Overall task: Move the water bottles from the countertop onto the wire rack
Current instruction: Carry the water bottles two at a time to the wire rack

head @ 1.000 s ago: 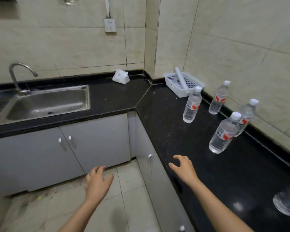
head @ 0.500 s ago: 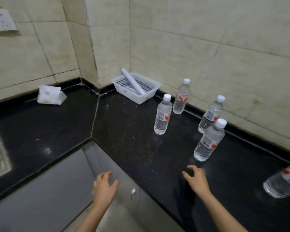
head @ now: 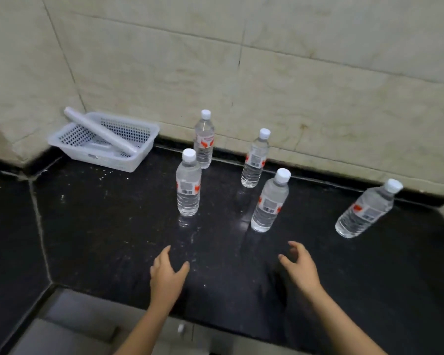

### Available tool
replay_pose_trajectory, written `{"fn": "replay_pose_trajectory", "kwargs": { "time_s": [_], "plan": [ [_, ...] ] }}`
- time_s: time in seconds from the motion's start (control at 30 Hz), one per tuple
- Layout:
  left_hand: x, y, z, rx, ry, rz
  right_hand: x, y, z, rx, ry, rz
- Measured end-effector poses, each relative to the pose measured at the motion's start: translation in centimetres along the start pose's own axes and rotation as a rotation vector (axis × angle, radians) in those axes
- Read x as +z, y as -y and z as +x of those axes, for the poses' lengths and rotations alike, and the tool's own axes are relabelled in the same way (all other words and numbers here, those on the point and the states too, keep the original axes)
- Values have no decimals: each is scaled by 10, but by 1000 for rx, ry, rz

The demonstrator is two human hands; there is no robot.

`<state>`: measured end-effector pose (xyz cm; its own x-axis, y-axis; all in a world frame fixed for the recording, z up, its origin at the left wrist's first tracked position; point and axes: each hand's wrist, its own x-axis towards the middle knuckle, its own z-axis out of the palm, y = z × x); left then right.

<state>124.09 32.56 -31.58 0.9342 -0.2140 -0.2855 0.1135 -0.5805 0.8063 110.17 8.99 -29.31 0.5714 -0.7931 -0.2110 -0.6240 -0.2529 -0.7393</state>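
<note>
Forward over the desk (head: 108, 226) went the left hand (head: 166, 275) and right hand (head: 301, 267), fingers (head: 293, 245) spread and empty; the full bottles (head: 188, 190) looked weighty, slick, best gripped mid-body.

You are looking at a kitchen; a polished black stone countertop (head: 100, 226) turns a corner beneath beige tiled walls (head: 292, 73); grey cabinet doors (head: 87, 329) sit under its front edge; a white perforated plastic basket (head: 105, 160) rests in the corner.
</note>
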Motion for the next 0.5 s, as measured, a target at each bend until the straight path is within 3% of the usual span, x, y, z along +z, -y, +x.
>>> {"fn": "replay_pose_trajectory", "kwargs": {
  "time_s": [0.13,0.3,0.4,0.5],
  "plan": [
    [5,-46,26,105,-56,-6,-19,32,36,-65,-20,226],
    [-13,-84,72,223,-137,1,-19,60,97,-153,210,317],
    [-13,-93,99,190,-112,-6,-4,58,119,-106,311,360],
    [0,-95,120,156,-67,-75,11,48,123,-79,229,414]
  ]
}}
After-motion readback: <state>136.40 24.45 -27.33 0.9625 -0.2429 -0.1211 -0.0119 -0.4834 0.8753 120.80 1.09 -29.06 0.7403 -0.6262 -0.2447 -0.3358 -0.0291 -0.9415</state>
